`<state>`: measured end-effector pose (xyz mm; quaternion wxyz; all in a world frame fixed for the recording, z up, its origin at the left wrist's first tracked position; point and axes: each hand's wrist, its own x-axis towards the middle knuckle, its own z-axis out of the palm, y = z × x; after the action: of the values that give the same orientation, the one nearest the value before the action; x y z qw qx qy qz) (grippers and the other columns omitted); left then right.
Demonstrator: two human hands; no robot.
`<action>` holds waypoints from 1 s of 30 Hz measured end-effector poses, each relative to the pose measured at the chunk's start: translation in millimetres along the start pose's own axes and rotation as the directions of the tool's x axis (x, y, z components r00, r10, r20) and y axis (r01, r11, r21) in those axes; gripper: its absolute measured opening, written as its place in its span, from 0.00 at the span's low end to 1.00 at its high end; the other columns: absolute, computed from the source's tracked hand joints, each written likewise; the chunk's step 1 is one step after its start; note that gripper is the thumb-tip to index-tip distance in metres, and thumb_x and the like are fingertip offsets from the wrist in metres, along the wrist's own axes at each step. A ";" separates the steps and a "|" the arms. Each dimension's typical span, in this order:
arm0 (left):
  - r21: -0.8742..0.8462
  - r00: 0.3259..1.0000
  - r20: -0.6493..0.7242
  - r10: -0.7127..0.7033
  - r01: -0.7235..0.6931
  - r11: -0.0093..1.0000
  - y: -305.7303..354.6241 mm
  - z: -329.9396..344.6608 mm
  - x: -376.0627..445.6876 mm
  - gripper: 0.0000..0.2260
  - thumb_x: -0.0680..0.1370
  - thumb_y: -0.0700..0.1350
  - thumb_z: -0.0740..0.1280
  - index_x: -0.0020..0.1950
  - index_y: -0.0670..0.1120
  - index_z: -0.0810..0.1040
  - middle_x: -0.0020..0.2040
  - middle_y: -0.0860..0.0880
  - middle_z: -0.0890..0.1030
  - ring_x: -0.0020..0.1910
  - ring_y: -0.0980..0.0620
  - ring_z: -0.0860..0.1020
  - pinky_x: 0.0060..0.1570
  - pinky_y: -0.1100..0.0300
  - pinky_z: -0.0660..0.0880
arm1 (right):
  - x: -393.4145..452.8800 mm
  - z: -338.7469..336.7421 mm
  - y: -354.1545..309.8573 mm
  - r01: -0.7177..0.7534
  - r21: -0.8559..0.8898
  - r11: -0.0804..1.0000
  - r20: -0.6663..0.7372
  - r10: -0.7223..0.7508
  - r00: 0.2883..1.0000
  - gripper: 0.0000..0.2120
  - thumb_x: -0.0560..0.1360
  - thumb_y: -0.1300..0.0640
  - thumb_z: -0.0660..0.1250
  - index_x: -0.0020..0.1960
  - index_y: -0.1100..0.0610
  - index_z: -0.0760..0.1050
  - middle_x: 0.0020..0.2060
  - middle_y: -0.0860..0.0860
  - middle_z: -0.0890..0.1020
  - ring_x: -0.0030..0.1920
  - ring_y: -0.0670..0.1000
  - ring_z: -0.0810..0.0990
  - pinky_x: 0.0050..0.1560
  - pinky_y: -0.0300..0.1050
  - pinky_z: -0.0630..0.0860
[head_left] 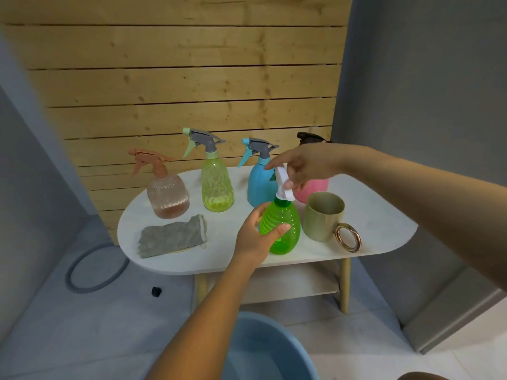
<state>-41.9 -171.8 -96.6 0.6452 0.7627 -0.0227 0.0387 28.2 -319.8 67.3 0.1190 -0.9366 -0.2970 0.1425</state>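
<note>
Grip: left hand (256, 238) wrapped round ribbed body of green spray bottle (286, 242), right hand (306, 165) pinching its white trigger head (281, 192), bottle upright near front edge of white table (219, 256), olive mug (323, 216) just beside it on person's right, blue bottle (259, 187) behind, grey cloth (171, 237) well apart on left.

Pink bottle (315, 189) mostly hidden behind my right hand (307, 167). White sprayer head (282, 185) partly wrapped by that hand's fingers, so I can't read the trigger. My left hand (255, 237) covers left flank of green bottle (285, 229). Blue basin (260, 349) cut by bottom edge. Brown shape (419, 376) in corner cut off, can't identify. Black object (156, 292) on floor too small to tell. Pale item (182, 251) under grey cloth (172, 235) mostly hidden.
</note>
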 end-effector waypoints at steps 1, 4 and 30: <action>0.001 1.000 0.004 0.000 0.000 1.000 0.0 0.1 -0.2 0.22 0.71 0.48 0.74 0.62 0.58 0.71 0.55 0.59 0.78 0.52 0.65 0.75 0.47 0.71 0.71 | -2.9 -3.2 1.6 0.004 -0.066 0.998 0.028 -0.002 1.000 0.26 0.73 0.51 0.70 0.69 0.41 0.67 0.52 0.51 0.80 0.49 0.49 0.79 0.52 0.41 0.75; 0.009 1.000 0.001 0.002 -0.002 1.000 0.9 -0.1 -0.3 0.21 0.72 0.48 0.74 0.61 0.58 0.71 0.55 0.59 0.78 0.52 0.66 0.75 0.48 0.71 0.71 | -2.5 -5.3 -0.9 0.032 -0.214 0.976 -0.090 -0.053 0.995 0.22 0.69 0.49 0.74 0.62 0.48 0.76 0.59 0.50 0.72 0.55 0.50 0.73 0.55 0.44 0.72; 0.014 0.999 -0.023 -0.029 0.029 0.999 1.9 3.5 -0.7 0.24 0.71 0.48 0.74 0.64 0.55 0.71 0.54 0.59 0.77 0.54 0.60 0.74 0.50 0.68 0.69 | -3.5 -9.0 -26.9 -0.076 -0.191 0.979 0.001 0.077 0.997 0.19 0.71 0.41 0.69 0.50 0.55 0.82 0.38 0.50 0.80 0.38 0.48 0.75 0.37 0.39 0.68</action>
<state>-42.7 -175.5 -95.4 0.6405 0.7670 -0.0040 0.0381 14.5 -301.7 84.6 0.0220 -0.9538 -0.2736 0.1219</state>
